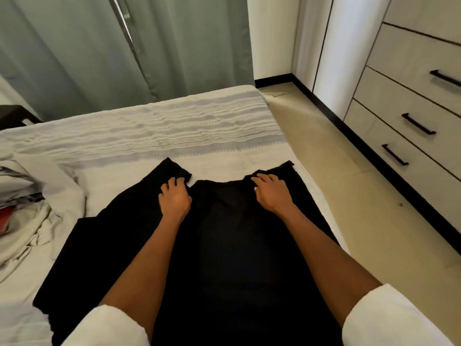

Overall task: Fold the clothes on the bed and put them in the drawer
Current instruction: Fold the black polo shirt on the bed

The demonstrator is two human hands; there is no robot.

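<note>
White rolled-up sleeves (pixel 389 318) are sitting closest to the lens, bare forearms reaching out from them over a black garment (pixel 232 245) that's lying spread flat on the bed (pixel 224 156). The left hand (pixel 174 198) is curling its fingers into the cloth at the far left corner, bunching a bit of it, so it's gripping the garment. The right hand (pixel 270 193) is doing the same at the far right corner, fingers bent and pinching the top edge.

The garment is plain black, no logo, tag or print that I can read anywhere on it. It's looking smooth through the middle, with two flaps sticking out at the far end and a dip between them, and a side panel spreading off to the left. It's taking up the near right part of the mattress, running right up to the bed's edge.

Further out, the bed is wearing a pale cover with a band of grey and white wavy stripes (pixel 159 131) across the far end. A rumpled pile of other clothes (pixel 27 196), light grey with a bit of red showing, is lying at the left edge, well apart from the black piece. Green curtains (pixel 74 51) are hanging behind the bed. Off to the right, across a strip of beige floor (pixel 336 171), a light dresser (pixel 409 101) is standing with its drawers closed, each with a black bar handle (pixel 418 124).
</note>
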